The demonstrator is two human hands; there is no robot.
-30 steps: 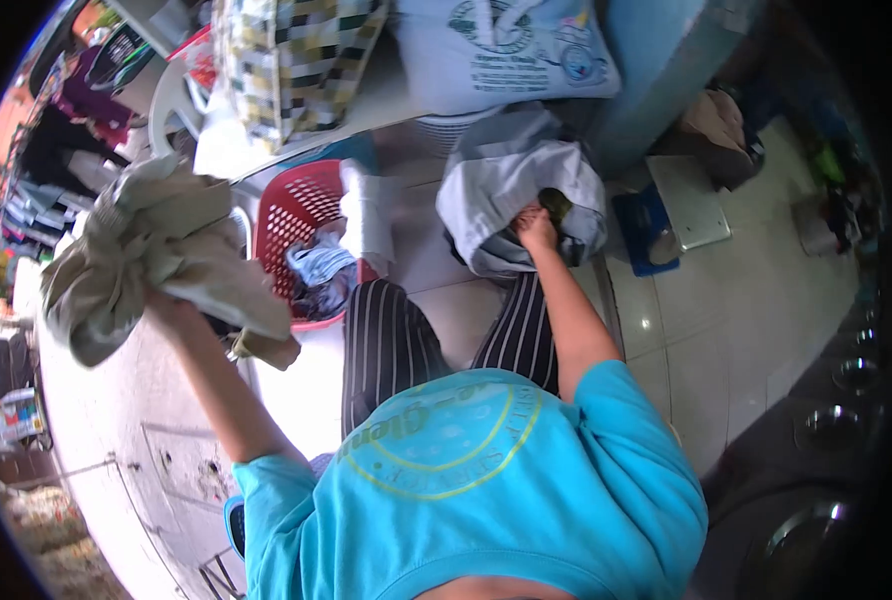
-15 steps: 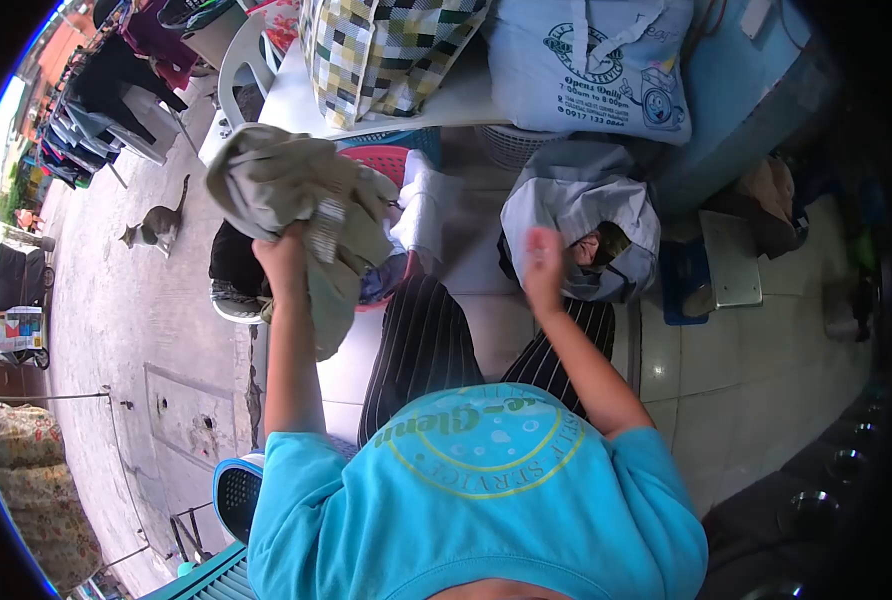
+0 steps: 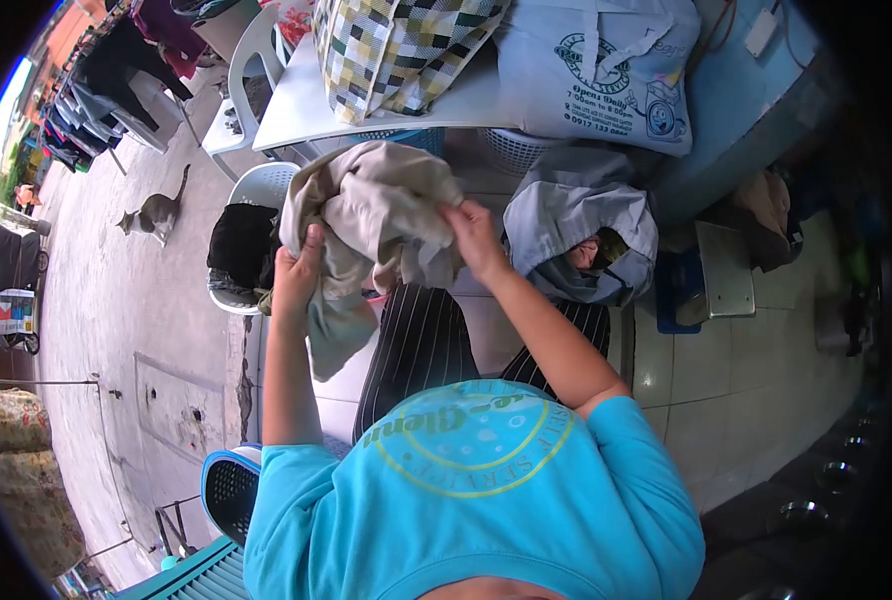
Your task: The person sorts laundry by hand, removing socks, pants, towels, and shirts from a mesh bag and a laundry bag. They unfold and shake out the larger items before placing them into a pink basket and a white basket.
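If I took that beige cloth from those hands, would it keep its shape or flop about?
The beige cloth would probably flop: a loose end trails past the left hand. It seems unlikely to roll, being soft, uneven folds bunched between that hand and the right hand. It may feel fairly bulky, given its many folds.

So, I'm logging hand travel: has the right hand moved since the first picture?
Yes. Against the grey bag, the right hand has moved left: earlier at the bag's mouth, it is now on the beige cloth.
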